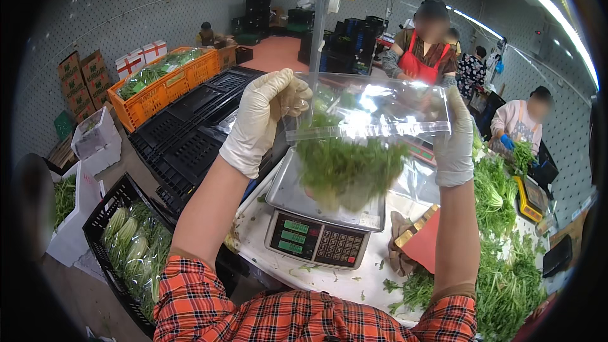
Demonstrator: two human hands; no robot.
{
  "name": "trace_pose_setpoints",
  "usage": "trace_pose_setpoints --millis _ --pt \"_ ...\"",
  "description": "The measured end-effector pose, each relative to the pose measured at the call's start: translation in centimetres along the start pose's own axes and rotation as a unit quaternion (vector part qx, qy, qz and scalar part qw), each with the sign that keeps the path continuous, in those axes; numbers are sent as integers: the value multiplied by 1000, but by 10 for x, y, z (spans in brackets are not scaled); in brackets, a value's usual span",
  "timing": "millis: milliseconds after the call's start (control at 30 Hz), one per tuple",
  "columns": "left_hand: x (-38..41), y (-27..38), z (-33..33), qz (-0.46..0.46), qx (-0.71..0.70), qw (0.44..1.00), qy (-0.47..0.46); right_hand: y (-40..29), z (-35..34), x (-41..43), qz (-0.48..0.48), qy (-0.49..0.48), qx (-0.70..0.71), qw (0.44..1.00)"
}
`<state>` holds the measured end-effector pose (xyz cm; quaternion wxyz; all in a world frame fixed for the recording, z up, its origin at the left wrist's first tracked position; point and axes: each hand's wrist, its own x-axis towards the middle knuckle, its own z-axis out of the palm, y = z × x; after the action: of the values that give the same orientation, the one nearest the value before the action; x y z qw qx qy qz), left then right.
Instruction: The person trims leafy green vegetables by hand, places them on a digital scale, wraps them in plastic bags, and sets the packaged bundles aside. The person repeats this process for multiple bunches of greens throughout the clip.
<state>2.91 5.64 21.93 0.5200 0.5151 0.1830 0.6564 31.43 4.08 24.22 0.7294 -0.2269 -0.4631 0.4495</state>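
Note:
Between my gloved hands hangs a clear plastic bag [380, 90] with leafy greens [351, 166] in its lower part; the greens look blurred. My left hand [268, 114] grips the bag's left edge with bent fingers. At the opposite edge, my right hand [453, 147] holds the plastic, its fingers partly hidden behind glare. A clear seal strip [370, 130] runs across the bag. Below it stands a digital scale [316, 242] with a metal pan [285, 185] and lit green displays, on a white table [266, 268].
Loose greens [503, 270] are heaped on the right, near a yellow scale [528, 199]. A black crate [128, 242] of bagged greens sits at lower left. Black folded crates [190, 137] and an orange crate [166, 90] lie beyond. Co-workers [422, 52] stand across the table.

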Motion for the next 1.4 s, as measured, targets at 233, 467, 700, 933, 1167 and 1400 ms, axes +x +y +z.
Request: trace_pose_setpoints --millis 233,467,700,933,1167,1400 --pt "-52 -56 -35 -154 128 980 -7 56 -73 -58 88 -23 -131 987" --pt "-173 -124 -86 -386 113 913 -70 102 -146 -203 388 -7 -163 907" --pt "-214 -126 -88 -522 138 838 -80 101 -150 -238 385 48 -231 892" --pt "-174 -96 -67 -440 45 896 -32 101 -125 -203 156 138 -271 940" --pt "-127 -96 -50 -367 -88 926 -15 118 -114 -174 -150 -248 -646 706" --pt "-52 1 -36 -107 -84 989 -58 50 -1 -46 -13 -60 -299 952"
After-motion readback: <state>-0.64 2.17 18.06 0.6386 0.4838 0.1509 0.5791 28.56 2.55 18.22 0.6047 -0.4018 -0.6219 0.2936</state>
